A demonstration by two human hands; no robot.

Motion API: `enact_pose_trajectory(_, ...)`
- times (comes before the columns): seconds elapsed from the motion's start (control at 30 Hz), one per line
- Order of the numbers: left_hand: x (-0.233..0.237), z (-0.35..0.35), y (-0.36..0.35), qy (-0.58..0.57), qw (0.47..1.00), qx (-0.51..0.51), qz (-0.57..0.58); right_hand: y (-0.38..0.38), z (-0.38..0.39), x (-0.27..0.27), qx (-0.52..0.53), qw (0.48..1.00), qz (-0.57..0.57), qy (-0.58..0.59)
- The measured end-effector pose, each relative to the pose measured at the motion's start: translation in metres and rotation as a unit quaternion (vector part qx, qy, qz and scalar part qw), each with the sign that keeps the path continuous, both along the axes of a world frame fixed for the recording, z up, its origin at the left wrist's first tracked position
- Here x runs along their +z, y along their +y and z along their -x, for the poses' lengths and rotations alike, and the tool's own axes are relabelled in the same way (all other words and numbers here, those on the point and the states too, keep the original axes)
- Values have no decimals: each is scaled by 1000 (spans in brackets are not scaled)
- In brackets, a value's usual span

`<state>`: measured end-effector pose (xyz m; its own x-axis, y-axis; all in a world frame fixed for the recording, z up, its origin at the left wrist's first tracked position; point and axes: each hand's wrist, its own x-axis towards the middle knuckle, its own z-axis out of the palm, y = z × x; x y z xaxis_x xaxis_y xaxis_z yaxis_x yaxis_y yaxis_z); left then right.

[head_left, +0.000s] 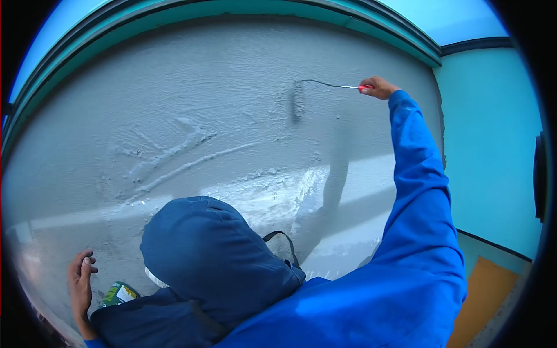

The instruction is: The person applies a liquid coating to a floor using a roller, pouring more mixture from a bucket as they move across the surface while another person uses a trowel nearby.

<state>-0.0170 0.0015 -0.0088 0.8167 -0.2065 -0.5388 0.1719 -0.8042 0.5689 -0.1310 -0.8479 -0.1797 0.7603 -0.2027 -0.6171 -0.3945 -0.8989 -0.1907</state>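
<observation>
My right hand [378, 88], at the end of an outstretched blue sleeve, is closed round the red handle [365, 88] of a paint roller. The roller's thin metal rod runs left to its grey-coated roller head [298, 101], which is against the wet grey surface [243, 69]. At the lower left my left hand [83, 281] is raised with its fingers partly bent and apart, and nothing shows in it. Just right of it is a green and yellow can [120, 293], partly hidden by dark clothing.
A dark blue hood [203, 255] covers the lower middle of the view. Ridges of wet material [191, 168] cross the grey surface. A teal frame [174, 16] borders the top, and a teal panel [493, 145] stands at the right above an orange-brown board [484, 296].
</observation>
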Motion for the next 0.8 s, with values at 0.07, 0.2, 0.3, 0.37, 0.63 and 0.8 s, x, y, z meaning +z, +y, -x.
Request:
enact_pose_trajectory(0.07, 8, -1, 2, 13, 1000, 22, -11, -28, 31, 15, -14, 998, 38, 40)
enact_pose_trajectory(0.2, 11, -4, -6, 14, 999, 16, -34, -50, 85, 39, -68, 985, 128, 94)
enact_pose_trajectory(0.3, 11, -8, -13, 13, 999, -3, -30, -50, 100, 36, -97, 977, 157, 103)
enact_pose_trajectory(0.37, 8, -7, -11, 15, 1000, -13, -20, -61, 105, 12, -106, 979, 140, 99)
enact_pose_trajectory(0.63, 9, -4, -25, -1, 999, -25, -38, 63, -9, -14, 37, 997, 68, -17)
enact_pose_trajectory(0.8, 8, -6, -24, 2, 1000, -26, -16, 63, -19, -23, 79, 993, -24, -87)
